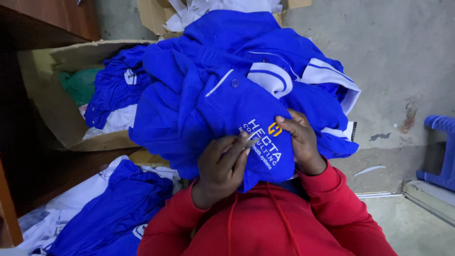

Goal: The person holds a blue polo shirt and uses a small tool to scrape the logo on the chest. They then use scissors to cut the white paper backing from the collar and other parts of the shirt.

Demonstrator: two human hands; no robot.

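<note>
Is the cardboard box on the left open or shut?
Open. The cardboard box has its flaps folded outward, and blue shirts plus a green cloth show inside it.

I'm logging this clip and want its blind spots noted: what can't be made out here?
Head view only:
- Lower part of the blue polo shirt: hidden behind left hand and right hand.
- Thin tool in the left grip: too small to identify.
- Cardboard box contents: buried under shirts.
- Blue stool: cut off by the right edge.
</note>
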